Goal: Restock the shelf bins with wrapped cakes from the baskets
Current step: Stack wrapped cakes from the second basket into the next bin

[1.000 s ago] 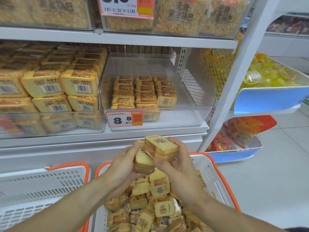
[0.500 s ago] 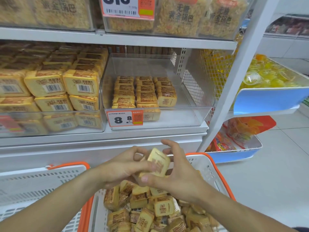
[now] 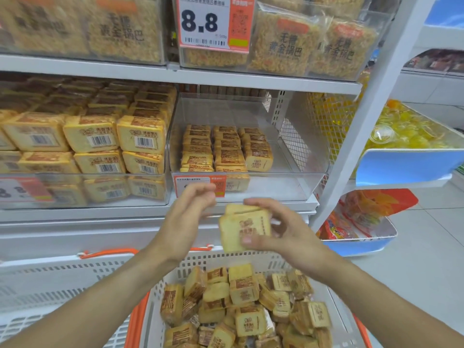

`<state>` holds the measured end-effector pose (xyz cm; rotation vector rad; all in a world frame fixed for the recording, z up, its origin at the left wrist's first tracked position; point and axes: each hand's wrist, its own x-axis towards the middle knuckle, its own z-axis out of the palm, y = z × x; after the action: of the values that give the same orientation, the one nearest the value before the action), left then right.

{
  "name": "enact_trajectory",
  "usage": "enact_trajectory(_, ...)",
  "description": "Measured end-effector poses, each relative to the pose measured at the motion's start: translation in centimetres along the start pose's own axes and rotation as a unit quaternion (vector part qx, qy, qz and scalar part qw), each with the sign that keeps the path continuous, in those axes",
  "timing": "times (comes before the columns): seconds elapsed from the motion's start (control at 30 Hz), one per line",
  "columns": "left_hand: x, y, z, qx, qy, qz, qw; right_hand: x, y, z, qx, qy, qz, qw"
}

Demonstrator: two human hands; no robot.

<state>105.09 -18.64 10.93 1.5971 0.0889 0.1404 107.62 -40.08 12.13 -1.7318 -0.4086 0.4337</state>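
My right hand point(image 3: 281, 232) grips a small stack of wrapped cakes point(image 3: 242, 226) between thumb and fingers, raised above the basket. My left hand point(image 3: 187, 217) hovers just left of the stack with fingers straight and holds nothing. Below them a white basket with orange rim point(image 3: 136, 320) holds several loose wrapped cakes point(image 3: 246, 307). Straight ahead, a clear shelf bin point(image 3: 288, 182) contains three short rows of stacked cakes point(image 3: 226, 149) on its left side; its right side is bare. The bin's price tag point(image 3: 200, 183) is partly hidden by my left fingers.
A full clear bin of larger wrapped cakes point(image 3: 100, 141) stands to the left. A second white basket point(image 3: 50, 285) sits at lower left. Bags of crisps point(image 3: 283, 41) fill the shelf above. A white shelf post point(image 3: 364, 126) and blue-edged trays point(image 3: 406, 167) stand to the right.
Both hands rose from the basket toward the shelf bin. The left hand let go of the cakes and opened; the right hand now holds the stack alone.
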Motion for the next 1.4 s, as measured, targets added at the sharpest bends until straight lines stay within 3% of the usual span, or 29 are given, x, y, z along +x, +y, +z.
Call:
enact_trajectory(0.07,0.6,0.2,-1.1,0.197,0.033,0.138,0.970,0.7,-1.7,-1.6,-0.047,0.069,-0.073,0.994)
enact_trajectory(0.13,1.0,-0.2,-2.0,0.387,0.023,0.231,0.892,2.4,-3.3,-3.6,-0.067,0.135,-0.135,0.979)
enact_trajectory(0.23,1.0,-1.3,-2.7,0.498,-0.034,0.219,0.838,6.4,-5.1,-6.7,-0.134,0.211,-0.146,0.957)
enact_trajectory(0.33,1.1,-2.0,-3.4,0.548,-0.070,0.201,0.809,10.0,-6.2,-8.8,-0.158,0.149,-0.043,0.975)
enact_trajectory(0.47,1.2,-1.7,-3.4,0.546,-0.062,0.196,0.812,13.6,-5.8,-9.3,-0.202,0.074,0.128,0.968)
enact_trajectory(0.57,1.1,-1.6,-3.3,0.554,-0.067,0.199,0.805,15.0,-4.6,-8.9,-0.256,0.045,0.157,0.953)
enact_trajectory(0.7,1.5,-2.3,-3.5,0.542,-0.052,0.221,0.809,16.9,-3.5,-8.8,-0.437,0.059,0.172,0.881)
enact_trajectory(0.9,1.8,-3.0,-3.1,0.526,-0.027,0.224,0.820,16.3,-4.4,-8.2,-0.518,0.074,0.270,0.808)
enact_trajectory(1.0,1.8,-3.2,-3.1,0.528,-0.018,0.243,0.814,15.7,-5.0,-8.3,-0.477,0.086,0.275,0.830)
enact_trajectory(1.1,1.8,-3.5,-3.1,0.530,-0.019,0.247,0.811,15.1,-5.3,-9.0,-0.280,0.089,0.246,0.924)
enact_trajectory(1.17,1.8,-3.6,-2.9,0.529,-0.015,0.247,0.812,14.3,-5.6,-9.2,-0.208,0.100,0.224,0.947)
enact_trajectory(1.27,1.4,-3.5,-2.0,0.460,0.051,0.296,0.836,13.0,-5.0,-8.6,-0.368,0.213,0.092,0.900)
enact_trajectory(1.33,0.8,-4.0,-0.9,0.373,0.076,0.335,0.862,11.0,-3.7,-6.6,-0.343,0.335,-0.072,0.874)
enact_trajectory(1.4,-0.3,-4.6,0.4,0.349,-0.006,0.267,0.898,8.8,-1.6,-4.0,-0.275,0.401,-0.207,0.849)
